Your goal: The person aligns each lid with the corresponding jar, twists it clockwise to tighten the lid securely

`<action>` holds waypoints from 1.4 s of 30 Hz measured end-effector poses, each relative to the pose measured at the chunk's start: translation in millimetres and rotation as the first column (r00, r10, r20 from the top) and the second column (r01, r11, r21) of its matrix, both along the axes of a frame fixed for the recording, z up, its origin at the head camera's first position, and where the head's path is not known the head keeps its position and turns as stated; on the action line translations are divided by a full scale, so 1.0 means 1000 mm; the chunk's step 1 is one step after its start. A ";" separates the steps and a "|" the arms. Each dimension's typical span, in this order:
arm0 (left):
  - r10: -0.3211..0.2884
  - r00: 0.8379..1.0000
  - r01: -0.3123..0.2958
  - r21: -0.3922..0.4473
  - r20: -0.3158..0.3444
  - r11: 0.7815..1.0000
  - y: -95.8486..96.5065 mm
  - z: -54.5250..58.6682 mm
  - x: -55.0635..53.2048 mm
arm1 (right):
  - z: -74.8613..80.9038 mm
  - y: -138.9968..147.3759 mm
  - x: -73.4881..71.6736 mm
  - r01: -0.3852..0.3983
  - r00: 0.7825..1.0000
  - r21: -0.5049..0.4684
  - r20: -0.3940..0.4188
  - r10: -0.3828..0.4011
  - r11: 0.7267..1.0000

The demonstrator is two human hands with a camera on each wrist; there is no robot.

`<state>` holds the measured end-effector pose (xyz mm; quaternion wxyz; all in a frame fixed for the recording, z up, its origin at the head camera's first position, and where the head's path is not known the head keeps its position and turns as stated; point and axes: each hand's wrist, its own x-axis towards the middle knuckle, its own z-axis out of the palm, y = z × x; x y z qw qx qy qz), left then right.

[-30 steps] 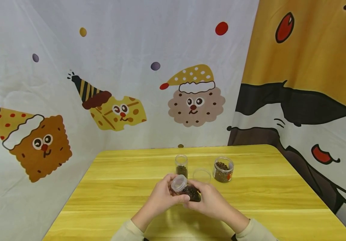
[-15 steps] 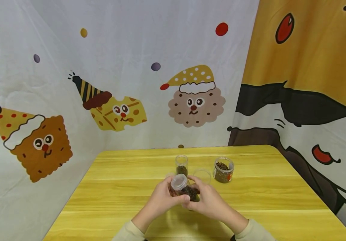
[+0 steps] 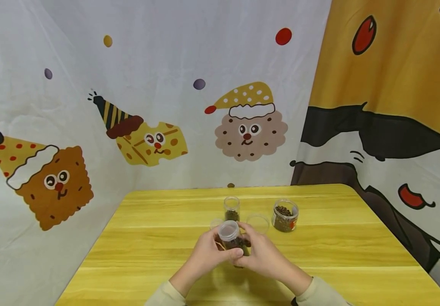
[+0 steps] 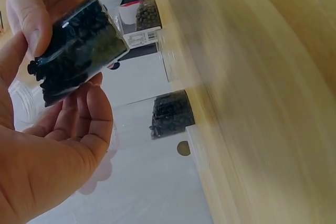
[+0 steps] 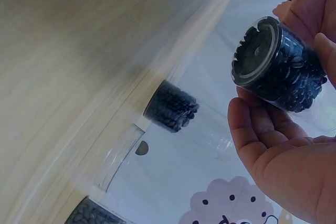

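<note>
Both hands hold a clear plastic jar [image 3: 229, 233] part filled with dark beans, a translucent lid on its top. It leans a little, lid up and toward the left, above the table. My left hand [image 3: 213, 251] grips its left side near the lid, with the thumb in front. From the right my right hand [image 3: 262, 256] curls round the lower body. In the left wrist view the jar [image 4: 84, 48] shows its beans heaped toward the base. The right wrist view shows the jar's round base [image 5: 257, 51], with my right hand's fingers [image 5: 257, 124] beneath the body.
Just behind the hands stands a tall clear jar [image 3: 231, 208], lidless, with dark beans low inside. A wider open jar [image 3: 285, 216] of brown beans stands to the right. Two clear lids lie flat: a large lid [image 3: 258, 224] and a small one [image 3: 216, 222]. The wooden table [image 3: 147, 238] meets a printed curtain.
The held jar has swung from a strong tilt, base to the right, to a more upright stance. Both hands stay on it. The small lid behind the left hand has come into view.
</note>
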<state>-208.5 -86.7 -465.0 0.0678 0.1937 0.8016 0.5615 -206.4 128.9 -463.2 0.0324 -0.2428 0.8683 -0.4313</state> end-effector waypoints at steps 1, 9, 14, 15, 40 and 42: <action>0.005 1.000 -0.005 -0.001 0.000 1.000 0.000 0.000 0.000 | 0.000 -0.001 0.000 -0.001 1.000 0.002 -0.001 0.001 1.000; 0.017 1.000 -0.017 0.000 -0.009 1.000 0.000 -0.001 0.001 | -0.003 -0.003 -0.002 -0.011 0.999 0.009 -0.032 0.011 1.000; 0.012 1.000 -0.012 0.004 0.008 1.000 -0.002 0.001 0.001 | -0.004 -0.001 -0.003 -0.025 1.000 0.011 -0.009 0.025 1.000; 0.019 1.000 -0.019 0.006 0.015 1.000 -0.002 0.002 0.001 | -0.004 0.000 -0.003 -0.024 1.000 0.023 -0.014 0.024 0.999; 0.075 0.995 -0.076 -0.018 -0.059 0.997 -0.014 0.010 -0.001 | -0.006 -0.006 -0.011 -0.045 0.994 0.161 -0.095 0.061 0.986; 0.077 0.995 -0.079 -0.024 -0.063 0.997 -0.016 0.009 -0.002 | -0.008 -0.008 -0.012 -0.038 0.993 0.164 -0.102 0.056 0.986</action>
